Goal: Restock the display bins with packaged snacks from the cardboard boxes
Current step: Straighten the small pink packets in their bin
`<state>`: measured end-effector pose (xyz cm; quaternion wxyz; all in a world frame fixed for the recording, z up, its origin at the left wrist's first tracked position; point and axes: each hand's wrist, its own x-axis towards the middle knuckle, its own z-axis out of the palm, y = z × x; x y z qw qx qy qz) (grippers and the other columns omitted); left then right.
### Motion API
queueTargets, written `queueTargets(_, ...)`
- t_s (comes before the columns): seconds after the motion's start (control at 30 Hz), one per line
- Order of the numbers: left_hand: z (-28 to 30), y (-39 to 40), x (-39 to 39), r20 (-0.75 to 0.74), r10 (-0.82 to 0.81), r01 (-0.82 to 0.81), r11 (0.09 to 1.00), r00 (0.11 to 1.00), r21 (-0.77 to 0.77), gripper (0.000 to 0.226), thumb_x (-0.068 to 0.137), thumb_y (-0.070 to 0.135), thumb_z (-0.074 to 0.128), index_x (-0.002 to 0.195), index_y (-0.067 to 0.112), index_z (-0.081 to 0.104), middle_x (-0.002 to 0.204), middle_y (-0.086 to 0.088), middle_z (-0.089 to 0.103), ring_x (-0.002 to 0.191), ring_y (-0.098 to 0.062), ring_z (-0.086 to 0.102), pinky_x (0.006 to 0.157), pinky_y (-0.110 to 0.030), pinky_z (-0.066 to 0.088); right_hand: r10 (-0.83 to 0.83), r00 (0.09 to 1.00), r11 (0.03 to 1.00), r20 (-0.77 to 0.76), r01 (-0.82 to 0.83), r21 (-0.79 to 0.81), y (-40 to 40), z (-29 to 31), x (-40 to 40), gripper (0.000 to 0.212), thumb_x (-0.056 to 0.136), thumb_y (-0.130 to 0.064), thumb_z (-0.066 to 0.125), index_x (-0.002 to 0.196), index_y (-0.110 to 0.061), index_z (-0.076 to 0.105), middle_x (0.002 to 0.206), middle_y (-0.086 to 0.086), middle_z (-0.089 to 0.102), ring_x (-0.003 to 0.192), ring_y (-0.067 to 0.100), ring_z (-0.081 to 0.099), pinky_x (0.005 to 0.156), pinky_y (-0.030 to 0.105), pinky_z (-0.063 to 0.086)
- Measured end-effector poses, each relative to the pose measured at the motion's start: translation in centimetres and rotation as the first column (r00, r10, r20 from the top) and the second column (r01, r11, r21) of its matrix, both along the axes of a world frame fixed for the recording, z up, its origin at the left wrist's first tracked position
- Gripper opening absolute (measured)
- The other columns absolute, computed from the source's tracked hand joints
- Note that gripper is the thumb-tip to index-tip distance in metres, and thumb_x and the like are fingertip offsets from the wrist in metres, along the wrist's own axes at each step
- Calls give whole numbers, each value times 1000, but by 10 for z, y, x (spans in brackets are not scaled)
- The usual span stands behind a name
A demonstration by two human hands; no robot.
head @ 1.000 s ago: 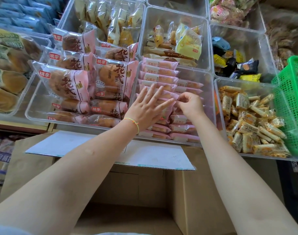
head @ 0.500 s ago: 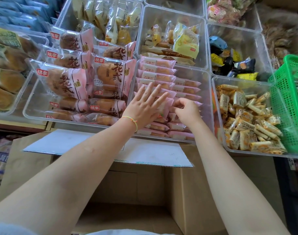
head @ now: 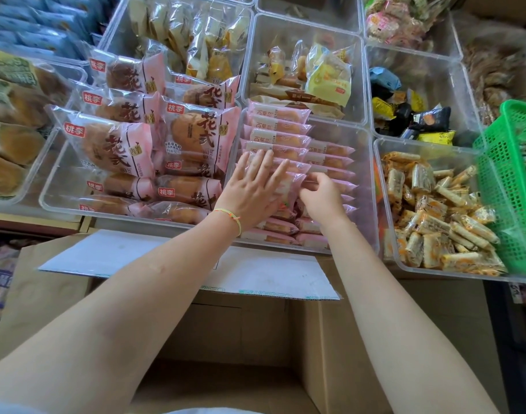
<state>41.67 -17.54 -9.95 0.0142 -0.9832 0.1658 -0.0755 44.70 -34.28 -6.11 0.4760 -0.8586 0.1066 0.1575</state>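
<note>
The pink packs [head: 278, 138] are stacked in 2 overlapping rows inside a clear bin [head: 366, 186], just above the open box [head: 226, 339]. The left hand [head: 252, 189] is laid flat on the left row, fingers straight and spread, pressing the packs down. The right hand [head: 321, 195] is curled at the seam between the rows, its fingertips apparently pinching a pack's edge; the grip itself is partly hidden.

The packs are judged light, soft and slippery in their film, with contents easily crushed, so light pressure is advised and hold is best taken at the crimped ends.

Open room is seen at the bin's far right, behind the shorter row. The bin's walls stand close on both sides, with the bread bin [head: 61, 201] to the left and the roll bin [head: 387, 234] to the right. The box flap [head: 154, 258] lies just under the bin's near rim.
</note>
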Motion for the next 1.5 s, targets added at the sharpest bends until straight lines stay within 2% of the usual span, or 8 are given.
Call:
queueTargets(0.4, -1, 1, 2, -48, 11, -12, 1000, 999, -19, 73, 97, 55, 16, 158, 16, 5, 162, -22, 9, 150, -38, 9, 122, -53, 9, 19, 1000, 1000, -22, -19, 9, -1, 2, 2, 36, 95, -6, 53, 129, -17, 54, 109, -5, 64, 105, 15, 58, 85, 25, 45)
queueTargets(0.57, 9, 2, 0, -52, 78, -80, 996, 996, -30, 71, 99, 47, 27, 156, 8, 13, 161, -22, 14, 150, -38, 13, 122, -50, 10, -46, 994, 993, 95, 56, -108, -7, 15, -11, 13, 90, -9, 53, 96, -18, 61, 85, -7, 63, 85, 19, 62, 71, 34, 51)
queueTargets(0.7, 17, -4, -9, 111, -39, 56, 986, 993, -157, 33, 88, 31, 42, 101, 8, 61, 102, -13, 64, 91, -34, 62, 84, -44, 46, 183, 981, 983, -71, -182, 17, -7, 17, -13, 38, 85, 0, 41, 75, -18, 73, 74, 2, 74, 78, 26, 72, 77, 43, 61)
queueTargets(0.93, 16, 1, -8, -7, -81, 77, 966, 997, -245, 40, 84, 30, 35, 64, 11, 64, 63, -6, 63, 57, -28, 61, 54, -28, 44, 241, 963, 970, -121, -238, 38, -10, 6, -5, 44, 86, 1, 39, 85, -22, 77, 87, 0, 77, 91, 21, 73, 91, 46, 57)
queueTargets(1.07, 16, 1, -9, 171, -94, 127, 972, 981, -196, 19, 82, 27, 55, 80, 10, 63, 82, -10, 63, 75, -31, 61, 65, -36, 48, 13, 1000, 996, -10, -14, -88, -26, 19, 1, 35, 85, -4, 42, 75, -23, 69, 85, 2, 72, 91, 27, 69, 86, 49, 57)
queueTargets(1.2, 23, -8, 7, 16, -18, 18, 1000, 1000, 22, 84, 84, 42, 53, 154, 14, 16, 160, -22, 17, 148, -39, 16, 120, -52, 9, -70, 997, 997, 20, 69, 21, -12, 39, 24, 39, 89, -32, 46, 124, -27, 60, 124, -2, 62, 117, 20, 58, 102, 48, 48)
queueTargets(1.3, 19, -10, 23, -84, 31, -24, 996, 996, 83, 97, 93, 41, 51, 153, 19, -21, 161, -21, -19, 148, -40, -15, 119, -54, -10, -92, 993, 961, -74, 108, 255, 3, 26, 54, 70, 82, -50, 47, 146, -21, 45, 147, 2, 49, 135, 20, 46, 115, 47, 35)
queueTargets(1.5, 6, 1, 24, -37, 16, -11, 993, 999, 115, 91, 96, 32, 48, 153, 21, -21, 162, -23, -10, 149, -43, -5, 121, -56, 1, -74, 977, 903, -199, 150, 403, 28, 27, 60, 80, 78, -76, 52, 141, -28, 54, 144, -11, 47, 130, 13, 47, 117, 48, 34)
